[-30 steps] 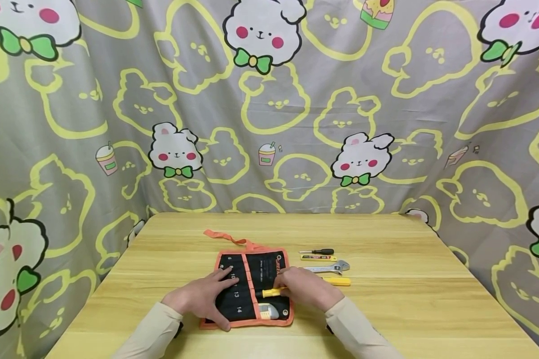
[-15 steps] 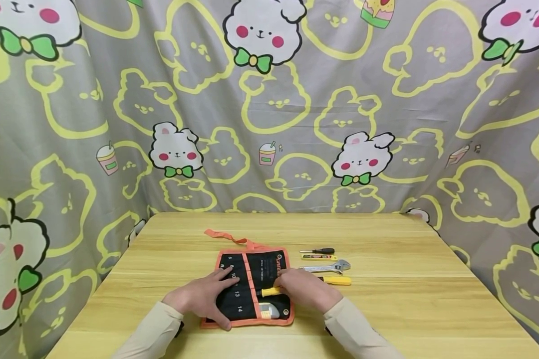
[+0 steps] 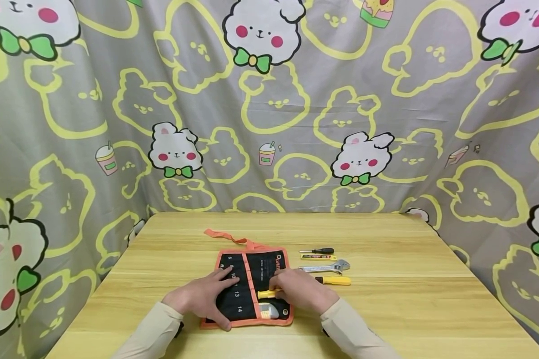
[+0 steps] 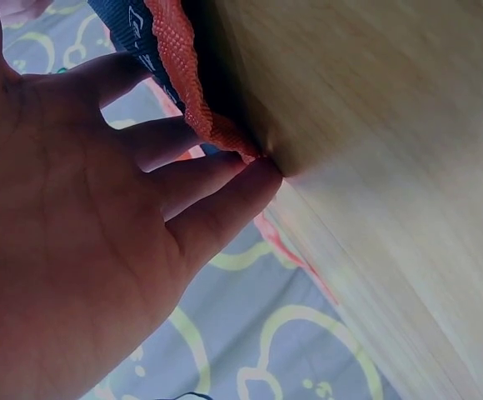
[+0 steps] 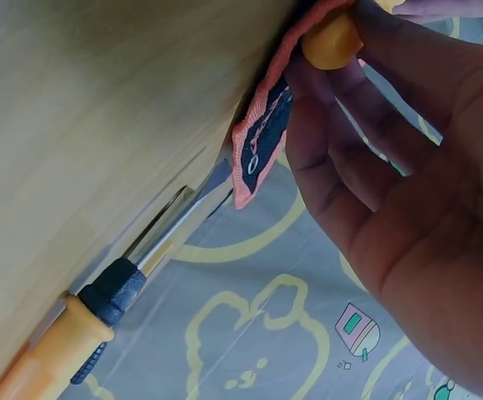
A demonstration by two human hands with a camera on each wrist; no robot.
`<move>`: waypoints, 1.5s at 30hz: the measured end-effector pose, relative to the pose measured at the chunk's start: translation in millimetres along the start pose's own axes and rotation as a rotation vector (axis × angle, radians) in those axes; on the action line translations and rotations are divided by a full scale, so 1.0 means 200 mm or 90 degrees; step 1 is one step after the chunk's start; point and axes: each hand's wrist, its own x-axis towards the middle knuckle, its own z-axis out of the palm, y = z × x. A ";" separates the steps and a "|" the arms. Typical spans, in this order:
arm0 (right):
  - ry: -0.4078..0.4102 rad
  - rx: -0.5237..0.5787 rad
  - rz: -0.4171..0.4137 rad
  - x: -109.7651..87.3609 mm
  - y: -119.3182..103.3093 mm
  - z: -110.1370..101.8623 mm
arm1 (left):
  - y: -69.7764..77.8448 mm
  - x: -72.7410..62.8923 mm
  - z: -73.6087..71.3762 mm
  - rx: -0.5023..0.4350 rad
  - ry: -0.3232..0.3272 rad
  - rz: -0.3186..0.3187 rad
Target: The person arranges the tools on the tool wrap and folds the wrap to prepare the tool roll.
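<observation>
A black tool pouch [image 3: 226, 305] with orange edging lies unfolded on the table, its left part marked with numbers. My left hand [image 3: 201, 295] rests on that part, fingers spread and thumb over the near edge; in the left wrist view, fingertips [image 4: 266, 171] touch the orange edging. My right hand [image 3: 303, 289] pinches a yellow-handled screwdriver [image 3: 265, 294], which lies across the pouch's right part. Its left end meets the orange strip by the pockets, so the shaft is hidden. In the right wrist view the rounded yellow handle end [image 5: 333, 42] shows at the fingers. A grey-and-yellow tool [image 3: 269, 311] sticks out of a neighbouring pocket.
Right of the pouch lie a black-handled screwdriver [image 3: 323, 251], a flat yellow labelled piece [image 3: 319, 258], an adjustable wrench [image 3: 337, 267] and another yellow-handled tool [image 3: 337, 280] with a black collar. An orange strap [image 3: 224, 236] trails behind the pouch. A patterned curtain [image 3: 269, 109] surrounds the table.
My right hand has moved slightly left, carrying the yellow-handled screwdriver closer to the pocket strip; its dark collar no longer shows. My left hand has stayed in place.
</observation>
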 end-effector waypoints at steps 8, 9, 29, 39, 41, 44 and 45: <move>0.009 0.001 -0.003 0.01 -0.02 0.01 | 0.00 0.01 0.00 -0.002 -0.006 -0.006; 0.010 -0.001 -0.002 0.01 -0.02 0.01 | 0.00 0.01 0.00 0.000 -0.006 -0.007; 0.003 0.004 -0.001 0.05 -0.04 0.02 | 0.00 0.01 0.00 -0.002 -0.006 -0.006; -0.026 0.046 -0.006 0.03 -0.02 -0.01 | 0.00 0.01 0.00 -0.005 -0.009 -0.005; -0.032 0.051 0.001 0.02 0.00 -0.03 | 0.00 0.01 0.00 -0.006 -0.008 -0.003; -0.034 0.060 0.010 0.01 0.02 -0.05 | 0.00 0.01 -0.01 -0.006 -0.006 -0.003; -0.033 0.064 0.013 0.01 0.03 -0.05 | 0.00 0.00 -0.01 -0.007 -0.006 -0.004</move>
